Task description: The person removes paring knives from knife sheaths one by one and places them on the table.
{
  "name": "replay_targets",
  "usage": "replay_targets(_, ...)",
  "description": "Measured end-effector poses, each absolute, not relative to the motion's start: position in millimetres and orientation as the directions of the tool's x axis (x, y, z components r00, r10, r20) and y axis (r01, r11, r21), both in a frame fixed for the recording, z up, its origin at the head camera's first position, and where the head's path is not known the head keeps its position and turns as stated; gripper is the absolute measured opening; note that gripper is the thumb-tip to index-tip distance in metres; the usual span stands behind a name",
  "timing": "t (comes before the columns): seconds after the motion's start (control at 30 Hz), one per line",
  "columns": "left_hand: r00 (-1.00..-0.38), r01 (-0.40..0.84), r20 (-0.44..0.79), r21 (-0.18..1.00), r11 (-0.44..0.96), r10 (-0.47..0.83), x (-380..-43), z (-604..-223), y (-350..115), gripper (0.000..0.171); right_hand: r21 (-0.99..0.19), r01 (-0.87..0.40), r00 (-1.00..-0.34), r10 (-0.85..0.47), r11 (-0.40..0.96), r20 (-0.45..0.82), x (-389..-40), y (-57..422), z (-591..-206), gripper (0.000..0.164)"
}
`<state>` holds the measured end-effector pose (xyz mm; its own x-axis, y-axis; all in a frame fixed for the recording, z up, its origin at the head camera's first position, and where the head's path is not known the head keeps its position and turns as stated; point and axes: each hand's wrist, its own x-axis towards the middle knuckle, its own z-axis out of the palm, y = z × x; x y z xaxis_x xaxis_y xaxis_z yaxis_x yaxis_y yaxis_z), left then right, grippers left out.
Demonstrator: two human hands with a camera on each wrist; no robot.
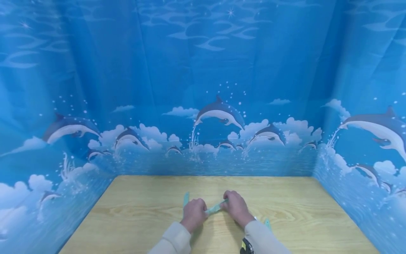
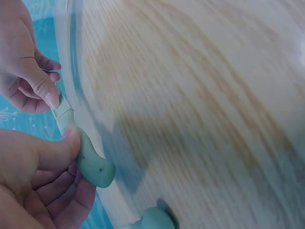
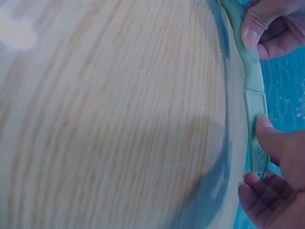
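Between both hands is a slim mint-green plastic tool (image 1: 214, 209). It has a curved, rounded handle (image 2: 89, 160) with a small hole near its end and a straight flat piece (image 3: 258, 131) with a raised pattern, a seam line between the two. My left hand (image 1: 194, 213) grips the handle with thumb and fingers. My right hand (image 1: 236, 206) pinches the flat piece, its thumb lying on the patterned face. Fingers cover part of both sections. The tool is held above the wooden table (image 1: 142, 211).
Another green piece (image 1: 186, 198) lies just beyond the left hand. A further green piece (image 1: 268, 223) shows beside the right forearm, partly hidden by the sleeve. In the left wrist view a rounded green end (image 2: 156, 219) sits at the bottom edge. Dolphin-printed blue curtains (image 1: 215, 70) surround the table.
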<state>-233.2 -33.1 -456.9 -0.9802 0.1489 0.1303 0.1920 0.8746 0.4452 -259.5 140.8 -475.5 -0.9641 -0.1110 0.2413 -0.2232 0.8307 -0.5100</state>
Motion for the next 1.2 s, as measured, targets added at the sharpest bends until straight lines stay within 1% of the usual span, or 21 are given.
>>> replay_targets(0.2,-0.983,0.18,0.111,0.482,0.858,0.143,-231.9,-456.9,-32.6,0.015,-0.543,-0.191,-0.966,-0.06,0.818,0.25,-260.8,146.6,-477.9,0.04)
replay_targets(0.43,-0.98,0.198,0.118,0.509,0.837,0.16,-228.7,-454.5,-32.3,0.015,-0.613,-0.103,-0.982,0.019,0.783,0.189,-261.6,147.6,-476.7,0.06)
replay_targets(0.53,-0.981,0.195,0.109,0.526,0.828,0.162,-228.3,-453.6,-32.2,0.015,-0.647,-0.079,-0.986,0.036,0.759,0.164,-261.8,147.6,-474.9,0.063)
replay_targets(0.73,-0.98,0.199,0.087,0.548,0.812,0.181,-228.2,-455.5,-32.5,0.014,-0.692,-0.073,-0.989,0.036,0.719,0.142,-261.8,149.5,-473.8,0.055)
replay_targets(0.9,-0.974,0.219,0.084,0.574,0.789,0.209,-227.5,-456.4,-33.3,0.014,-0.705,-0.097,-0.986,0.026,0.702,0.163,-260.6,150.4,-472.9,0.05)
replay_targets(1.07,-0.967,0.243,0.083,0.589,0.771,0.242,-226.7,-456.3,-33.4,0.015,-0.712,-0.118,-0.982,0.027,0.692,0.188,-259.4,150.6,-470.3,0.04)
replay_targets(1.2,-0.968,0.23,0.059,0.605,0.762,0.244,-225.5,-456.1,-33.2,0.015,-0.716,-0.117,-0.982,0.026,0.688,0.186,-258.9,151.8,-468.3,0.034)
